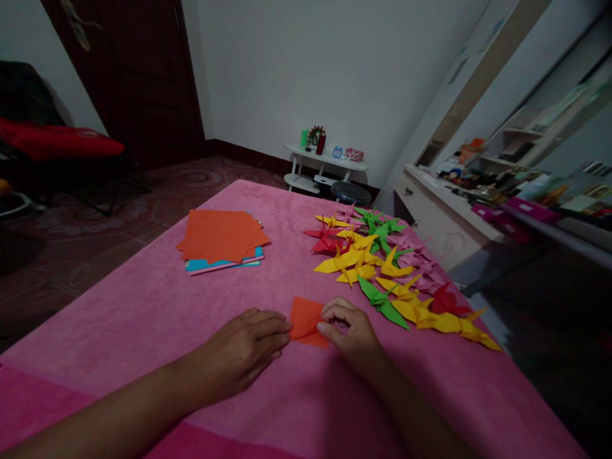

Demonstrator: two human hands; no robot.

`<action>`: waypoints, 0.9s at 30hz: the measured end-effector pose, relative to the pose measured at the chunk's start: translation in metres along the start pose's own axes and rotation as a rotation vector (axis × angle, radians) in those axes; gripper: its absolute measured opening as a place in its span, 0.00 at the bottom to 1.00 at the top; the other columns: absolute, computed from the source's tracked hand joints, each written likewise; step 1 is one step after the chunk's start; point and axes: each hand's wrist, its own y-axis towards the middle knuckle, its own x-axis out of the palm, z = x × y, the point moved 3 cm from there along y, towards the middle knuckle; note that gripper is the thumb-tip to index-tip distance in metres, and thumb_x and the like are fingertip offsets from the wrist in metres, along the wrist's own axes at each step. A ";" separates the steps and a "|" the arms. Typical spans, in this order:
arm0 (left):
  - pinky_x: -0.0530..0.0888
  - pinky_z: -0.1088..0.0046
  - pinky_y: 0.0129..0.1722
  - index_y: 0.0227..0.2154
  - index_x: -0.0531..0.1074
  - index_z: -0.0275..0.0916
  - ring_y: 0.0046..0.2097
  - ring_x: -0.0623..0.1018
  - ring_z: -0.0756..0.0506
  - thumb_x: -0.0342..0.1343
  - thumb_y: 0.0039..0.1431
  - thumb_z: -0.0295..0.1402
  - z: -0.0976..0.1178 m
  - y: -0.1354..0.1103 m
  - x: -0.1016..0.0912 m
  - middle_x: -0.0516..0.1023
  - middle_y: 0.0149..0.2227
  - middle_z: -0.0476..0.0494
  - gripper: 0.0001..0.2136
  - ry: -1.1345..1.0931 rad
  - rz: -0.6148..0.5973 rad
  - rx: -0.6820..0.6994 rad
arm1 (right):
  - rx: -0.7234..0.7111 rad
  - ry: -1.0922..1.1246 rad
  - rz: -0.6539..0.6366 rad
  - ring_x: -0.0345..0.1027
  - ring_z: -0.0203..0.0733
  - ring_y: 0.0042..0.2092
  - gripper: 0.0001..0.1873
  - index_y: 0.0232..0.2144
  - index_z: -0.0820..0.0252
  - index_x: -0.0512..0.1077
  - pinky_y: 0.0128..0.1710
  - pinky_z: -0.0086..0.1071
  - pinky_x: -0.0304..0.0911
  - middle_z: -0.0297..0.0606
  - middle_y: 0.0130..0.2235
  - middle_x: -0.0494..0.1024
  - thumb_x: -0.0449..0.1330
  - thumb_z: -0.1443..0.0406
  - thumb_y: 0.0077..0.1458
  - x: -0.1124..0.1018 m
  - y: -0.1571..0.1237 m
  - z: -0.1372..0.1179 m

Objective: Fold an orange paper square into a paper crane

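A small folded square of orange origami paper (306, 319) lies on the pink tablecloth, directly in front of me. At its left edge rests my left hand (255, 347), its fingers stretched out and lying flat, the tips touching the paper. My right hand (351, 328) pinches the right side of the square between thumb and index finger, where a flap appears slightly raised. Beyond my left hand is a stack of orange paper sheets (222, 236), with blue and other coloured sheets underneath.
Many folded paper cranes in yellow (351, 260), green (382, 301), red (329, 241) and pink spread along the table's right side. Behind the table stand a small white shelf (329, 158) and a round dark stool (351, 191). A cluttered dresser (444, 217) stands at right.
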 end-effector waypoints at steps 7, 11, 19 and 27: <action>0.72 0.63 0.52 0.49 0.70 0.37 0.51 0.73 0.44 0.46 0.64 0.26 0.000 0.002 0.002 0.75 0.50 0.40 0.14 -0.056 0.019 -0.034 | 0.060 -0.144 0.063 0.60 0.34 0.28 0.09 0.18 0.59 0.66 0.28 0.28 0.56 0.33 0.28 0.68 0.61 0.69 0.47 0.004 0.001 0.002; 0.72 0.63 0.50 0.47 0.71 0.37 0.50 0.73 0.44 0.45 0.64 0.26 0.002 0.003 0.000 0.75 0.48 0.39 0.13 -0.078 0.009 -0.031 | 0.064 -0.215 0.088 0.61 0.34 0.27 0.09 0.18 0.59 0.67 0.27 0.28 0.56 0.33 0.27 0.68 0.60 0.69 0.48 0.006 0.001 0.004; 0.71 0.65 0.50 0.46 0.70 0.37 0.47 0.73 0.45 0.46 0.64 0.27 0.002 0.005 -0.001 0.75 0.46 0.40 0.12 -0.158 0.033 -0.055 | 0.070 -0.305 0.107 0.61 0.35 0.28 0.12 0.18 0.59 0.63 0.28 0.29 0.57 0.33 0.27 0.67 0.59 0.67 0.50 0.008 0.000 0.002; 0.72 0.68 0.42 0.42 0.74 0.40 0.41 0.75 0.45 0.51 0.63 0.35 -0.003 0.015 0.008 0.77 0.38 0.42 0.10 -0.213 0.095 -0.200 | 0.043 -0.313 0.115 0.62 0.35 0.28 0.11 0.18 0.58 0.63 0.29 0.28 0.57 0.32 0.26 0.67 0.58 0.68 0.50 0.008 -0.002 0.003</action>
